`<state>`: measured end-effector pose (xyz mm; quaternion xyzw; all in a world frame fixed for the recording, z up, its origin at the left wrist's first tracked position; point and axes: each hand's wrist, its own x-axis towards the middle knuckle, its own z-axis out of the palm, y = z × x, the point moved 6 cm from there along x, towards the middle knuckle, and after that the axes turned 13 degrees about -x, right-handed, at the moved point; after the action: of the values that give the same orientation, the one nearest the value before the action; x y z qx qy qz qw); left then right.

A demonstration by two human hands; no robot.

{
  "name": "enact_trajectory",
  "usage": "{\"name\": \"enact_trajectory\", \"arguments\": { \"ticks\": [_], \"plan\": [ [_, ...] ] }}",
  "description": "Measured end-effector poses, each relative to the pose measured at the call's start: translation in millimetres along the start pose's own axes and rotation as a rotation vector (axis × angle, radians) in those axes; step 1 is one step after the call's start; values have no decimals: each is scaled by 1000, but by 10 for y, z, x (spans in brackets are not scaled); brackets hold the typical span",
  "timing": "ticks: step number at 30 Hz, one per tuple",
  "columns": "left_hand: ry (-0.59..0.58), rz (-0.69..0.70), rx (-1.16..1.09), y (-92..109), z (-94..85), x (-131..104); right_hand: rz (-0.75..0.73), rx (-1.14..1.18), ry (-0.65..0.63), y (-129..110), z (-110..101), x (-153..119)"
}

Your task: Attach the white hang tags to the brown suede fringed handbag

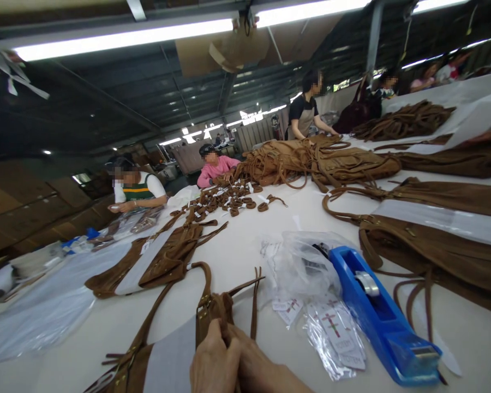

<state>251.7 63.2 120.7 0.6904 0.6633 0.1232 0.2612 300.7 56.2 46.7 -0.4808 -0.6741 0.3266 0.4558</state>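
Note:
At the bottom centre, my left hand [215, 357] and my right hand [251, 355] are together, fingers closed on a brown suede bag [207, 316]. A white sheet [169, 357] lies over the bag's middle, left of my hands. Brown straps run up and to the left from it. Just what the fingertips pinch is hidden. Right of my hands lie printed tags [339, 335] in clear plastic, a crumpled clear bag [306, 262] and a blue tape dispenser [384, 316].
More brown bags lie at the left [172, 256] and right [425, 251]. Farther back are a bag pile [278, 161] and coiled straps [225, 199]. Plastic sheeting [45, 305] covers the left of the white table [306, 210]. Several people work around it.

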Motion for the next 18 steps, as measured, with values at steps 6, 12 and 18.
{"name": "enact_trajectory", "arguments": {
  "ticks": [6,12,18],
  "plan": [
    [-15,25,-22,-14,36,-14,71,-108,22,22,-44,32],
    [7,80,-100,-24,61,-23,91,-178,117,165,-171,88],
    [36,91,-149,-72,18,32,103,-300,-16,159,-2,343]
  ]
}}
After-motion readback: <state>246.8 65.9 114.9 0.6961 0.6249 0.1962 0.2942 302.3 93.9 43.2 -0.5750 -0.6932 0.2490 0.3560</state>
